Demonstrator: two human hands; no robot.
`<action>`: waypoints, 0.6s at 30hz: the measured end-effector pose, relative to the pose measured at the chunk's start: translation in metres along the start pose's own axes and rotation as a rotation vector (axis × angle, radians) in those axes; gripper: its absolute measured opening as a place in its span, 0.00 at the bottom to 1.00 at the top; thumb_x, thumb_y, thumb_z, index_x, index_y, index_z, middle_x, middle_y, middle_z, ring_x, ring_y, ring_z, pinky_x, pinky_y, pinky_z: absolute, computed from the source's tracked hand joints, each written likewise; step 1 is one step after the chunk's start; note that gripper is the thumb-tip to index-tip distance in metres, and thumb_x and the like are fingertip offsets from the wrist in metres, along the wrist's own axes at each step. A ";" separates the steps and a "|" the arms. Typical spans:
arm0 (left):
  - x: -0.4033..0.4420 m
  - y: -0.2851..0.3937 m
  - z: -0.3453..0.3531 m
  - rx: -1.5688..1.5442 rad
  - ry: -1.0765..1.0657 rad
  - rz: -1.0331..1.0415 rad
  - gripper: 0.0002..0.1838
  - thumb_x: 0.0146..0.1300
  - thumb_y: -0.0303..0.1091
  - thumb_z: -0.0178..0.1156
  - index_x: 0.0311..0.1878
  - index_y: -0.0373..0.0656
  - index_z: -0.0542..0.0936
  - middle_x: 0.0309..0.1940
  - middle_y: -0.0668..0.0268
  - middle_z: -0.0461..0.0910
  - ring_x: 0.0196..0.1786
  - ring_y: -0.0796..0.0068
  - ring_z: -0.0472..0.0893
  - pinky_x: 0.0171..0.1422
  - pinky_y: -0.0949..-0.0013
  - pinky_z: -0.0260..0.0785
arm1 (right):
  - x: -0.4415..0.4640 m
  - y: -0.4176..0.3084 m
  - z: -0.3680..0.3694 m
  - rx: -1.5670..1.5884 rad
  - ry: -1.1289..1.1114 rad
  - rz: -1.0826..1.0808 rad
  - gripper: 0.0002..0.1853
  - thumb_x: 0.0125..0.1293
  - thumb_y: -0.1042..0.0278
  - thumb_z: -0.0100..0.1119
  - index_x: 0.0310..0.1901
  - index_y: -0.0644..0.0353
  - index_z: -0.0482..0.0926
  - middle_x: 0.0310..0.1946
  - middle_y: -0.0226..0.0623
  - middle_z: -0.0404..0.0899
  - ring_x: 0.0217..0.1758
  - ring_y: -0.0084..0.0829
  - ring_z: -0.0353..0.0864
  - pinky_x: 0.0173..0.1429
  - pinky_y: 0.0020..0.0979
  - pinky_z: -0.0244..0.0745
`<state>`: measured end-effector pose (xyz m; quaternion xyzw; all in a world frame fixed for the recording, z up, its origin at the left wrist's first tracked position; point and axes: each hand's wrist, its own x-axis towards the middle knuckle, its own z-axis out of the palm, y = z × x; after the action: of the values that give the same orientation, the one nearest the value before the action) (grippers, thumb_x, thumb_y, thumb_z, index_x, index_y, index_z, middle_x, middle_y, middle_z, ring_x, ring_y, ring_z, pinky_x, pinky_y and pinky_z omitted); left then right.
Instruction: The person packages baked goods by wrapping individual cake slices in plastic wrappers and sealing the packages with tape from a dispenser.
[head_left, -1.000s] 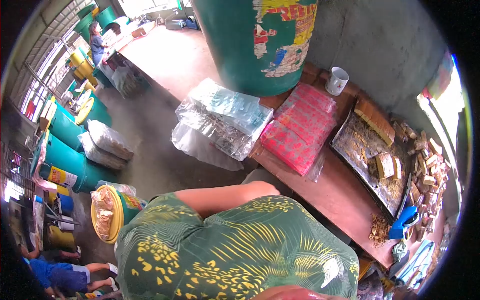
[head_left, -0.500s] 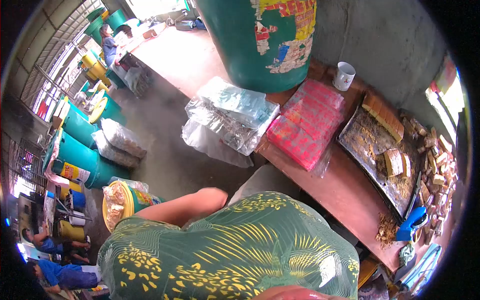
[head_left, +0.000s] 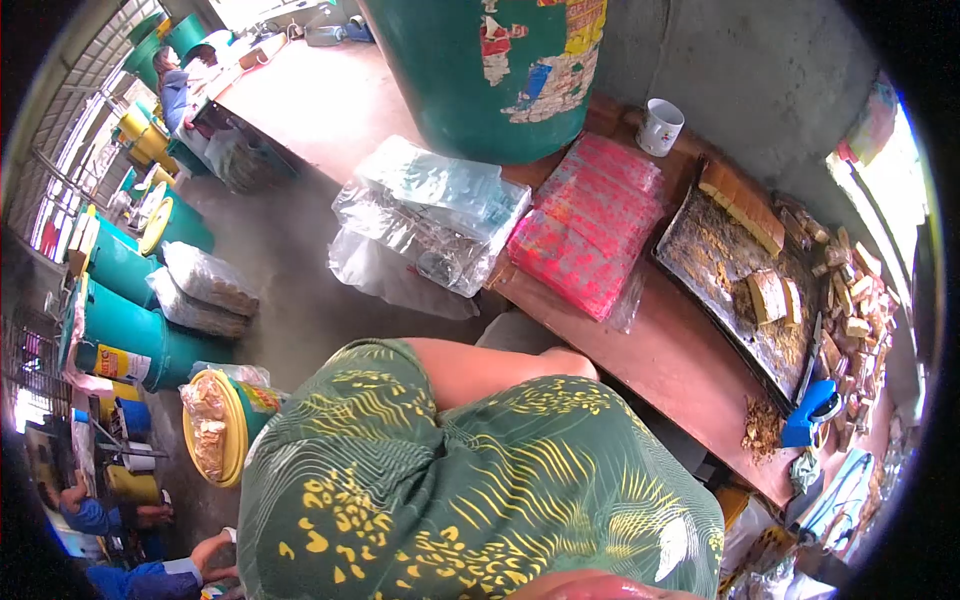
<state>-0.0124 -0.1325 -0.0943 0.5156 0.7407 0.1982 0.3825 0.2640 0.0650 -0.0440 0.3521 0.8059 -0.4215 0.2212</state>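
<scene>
Neither of my hands shows. One bare arm (head_left: 480, 372) comes out of my green patterned sleeve and passes across my body, its far end cut off behind my shirt (head_left: 480, 490). Nearest to that arm is the table edge, with a stack of red printed plastic packs (head_left: 590, 230) and a pile of clear plastic bags (head_left: 430, 205) on it. Further right lies a dark baking tray (head_left: 700, 260) with crumbs. A long brown loaf block (head_left: 742, 210) and two cut pieces (head_left: 772, 297) rest on it. A knife (head_left: 812, 345) lies along the tray's right edge.
A white mug (head_left: 660, 127) and a large green drum (head_left: 480, 80) stand behind the packs. Many cut pieces (head_left: 858, 300) are heaped right of the tray, near a blue tape dispenser (head_left: 808, 415). Drums, bags and a yellow-rimmed bucket (head_left: 235, 440) line the left; other people work there.
My body and the view have turned, so the table things sit further left and higher. The bare arm has moved right, towards the table edge.
</scene>
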 end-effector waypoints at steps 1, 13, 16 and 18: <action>0.000 -0.001 0.002 -0.059 0.032 0.020 0.18 0.70 0.43 0.58 0.50 0.40 0.86 0.55 0.41 0.83 0.59 0.42 0.83 0.63 0.47 0.74 | -0.001 0.001 0.001 0.002 0.003 0.005 0.17 0.74 0.61 0.62 0.55 0.64 0.86 0.51 0.48 0.88 0.56 0.37 0.86 0.62 0.38 0.78; -0.034 0.005 -0.022 0.038 -0.041 -0.166 0.19 0.66 0.43 0.62 0.57 0.50 0.85 0.58 0.51 0.84 0.62 0.51 0.84 0.65 0.53 0.76 | 0.003 0.006 0.012 -0.006 0.036 0.030 0.18 0.75 0.60 0.62 0.56 0.64 0.85 0.52 0.48 0.88 0.55 0.37 0.86 0.62 0.38 0.78; -0.033 0.014 -0.031 0.105 -0.083 -0.300 0.21 0.70 0.42 0.60 0.65 0.54 0.83 0.66 0.60 0.82 0.63 0.54 0.83 0.68 0.56 0.75 | 0.006 0.008 0.013 -0.019 0.041 0.022 0.18 0.75 0.60 0.62 0.56 0.64 0.85 0.52 0.48 0.88 0.55 0.37 0.86 0.62 0.38 0.78; -0.029 0.021 -0.038 0.177 -0.205 -0.389 0.22 0.72 0.42 0.59 0.68 0.56 0.81 0.70 0.65 0.80 0.65 0.55 0.83 0.70 0.57 0.74 | 0.009 0.009 0.014 -0.035 0.039 0.014 0.18 0.75 0.60 0.62 0.56 0.65 0.85 0.52 0.47 0.88 0.55 0.36 0.86 0.62 0.38 0.78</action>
<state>-0.0241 -0.1476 -0.0454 0.4123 0.7977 0.0016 0.4400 0.2657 0.0603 -0.0621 0.3622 0.8147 -0.3989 0.2145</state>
